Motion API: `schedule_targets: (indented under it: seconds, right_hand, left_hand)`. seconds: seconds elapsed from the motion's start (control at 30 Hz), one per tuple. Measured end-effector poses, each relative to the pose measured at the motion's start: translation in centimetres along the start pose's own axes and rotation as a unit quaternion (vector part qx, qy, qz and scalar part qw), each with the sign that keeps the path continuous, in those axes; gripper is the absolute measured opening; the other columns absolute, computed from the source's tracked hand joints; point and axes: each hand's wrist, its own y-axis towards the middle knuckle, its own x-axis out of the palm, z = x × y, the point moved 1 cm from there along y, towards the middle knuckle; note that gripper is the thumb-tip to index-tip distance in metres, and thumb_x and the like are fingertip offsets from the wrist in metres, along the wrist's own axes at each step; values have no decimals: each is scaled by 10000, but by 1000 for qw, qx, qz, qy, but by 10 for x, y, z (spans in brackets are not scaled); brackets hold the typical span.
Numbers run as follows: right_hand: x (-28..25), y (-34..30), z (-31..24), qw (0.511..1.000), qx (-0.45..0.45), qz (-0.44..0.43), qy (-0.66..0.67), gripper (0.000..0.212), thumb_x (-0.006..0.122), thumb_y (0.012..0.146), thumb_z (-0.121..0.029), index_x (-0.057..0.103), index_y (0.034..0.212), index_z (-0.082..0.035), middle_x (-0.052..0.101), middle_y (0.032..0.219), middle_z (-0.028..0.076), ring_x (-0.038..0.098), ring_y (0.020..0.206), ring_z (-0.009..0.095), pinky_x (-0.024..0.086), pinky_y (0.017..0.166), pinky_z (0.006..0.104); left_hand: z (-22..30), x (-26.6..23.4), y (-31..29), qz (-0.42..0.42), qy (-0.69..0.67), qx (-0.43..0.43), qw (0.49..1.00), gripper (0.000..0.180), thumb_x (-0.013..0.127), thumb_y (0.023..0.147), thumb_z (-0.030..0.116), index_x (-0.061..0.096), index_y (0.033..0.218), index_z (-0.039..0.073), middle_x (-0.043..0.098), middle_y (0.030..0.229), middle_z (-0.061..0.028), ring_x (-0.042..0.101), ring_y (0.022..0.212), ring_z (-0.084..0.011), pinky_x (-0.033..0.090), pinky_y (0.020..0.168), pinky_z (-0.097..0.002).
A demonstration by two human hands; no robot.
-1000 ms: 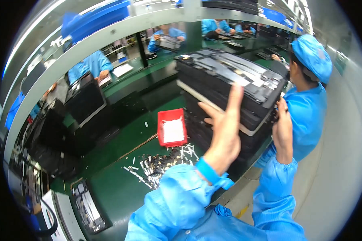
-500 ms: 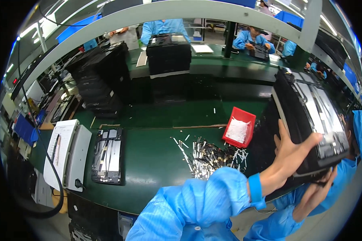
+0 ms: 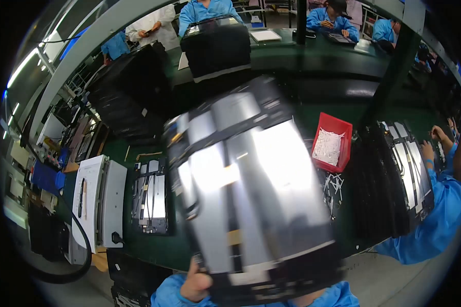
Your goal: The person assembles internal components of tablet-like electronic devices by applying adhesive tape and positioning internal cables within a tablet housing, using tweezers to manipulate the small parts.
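Observation:
A large opened tablet (image 3: 251, 179), smeared by motion, fills the middle of the head view, its silver battery panels and dark frame facing me, tilted. My left hand (image 3: 195, 284) is closed on its lower left corner, thumb on the near face. A bit of my right arm or hand (image 3: 310, 298) shows under the lower right edge; the fingers are hidden behind the tablet. Another opened tablet (image 3: 151, 197) lies on the green table (image 3: 138, 248) at the left. At the right stands a dark stack of tablets (image 3: 407, 174), silver panels facing up on top.
A red bin (image 3: 348, 140) of white strips stands by loose small parts (image 3: 334, 187), partly covered by the held tablet. At the left are a white box with papers and pens (image 3: 89, 189) and a tall black stack (image 3: 128, 97). A co-worker's blue sleeve (image 3: 435, 215) borders the right stack.
Both hands were at the right stack. Now a tablet is held up in the middle, in front of the table, and the stack at the right stands without my hands on it. The view has turned.

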Motion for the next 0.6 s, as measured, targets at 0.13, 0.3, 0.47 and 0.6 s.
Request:
schedule_targets:
  seconds: [0.13,0.3,0.47,0.6]
  right_hand:
    - [28,-16,-9,970,195,-124,72,369,364,956,-337,472,1020,10,477,1149,206,495,1042,260,389,929,357]
    - [29,-17,5,930,318,-159,90,342,359,968,-261,558,1021,12,512,1131,188,510,1027,248,383,910,330]
    - [13,39,8,872,314,-363,-95,332,330,981,-181,566,1044,43,617,967,134,590,844,194,454,784,295]
    - [15,90,25,824,103,-398,-390,194,543,778,18,569,966,-22,608,722,181,600,642,357,486,579,376]
  left_hand:
    - [-23,-53,-18,61,-110,41,991,792,724,722,313,324,1341,24,475,1280,-127,494,1149,-271,416,975,-394]
    - [-41,-108,-26,113,-144,-37,982,665,683,750,327,425,1260,-13,529,1210,-154,530,1088,-301,433,948,-410]
    - [-36,-89,-22,191,-51,-4,980,706,639,740,365,398,1289,-6,515,1240,-152,520,1108,-315,416,972,-425]
    - [-18,-51,-6,219,-37,75,972,664,599,783,297,351,1322,-1,488,1274,-131,505,1133,-288,412,976,-415]
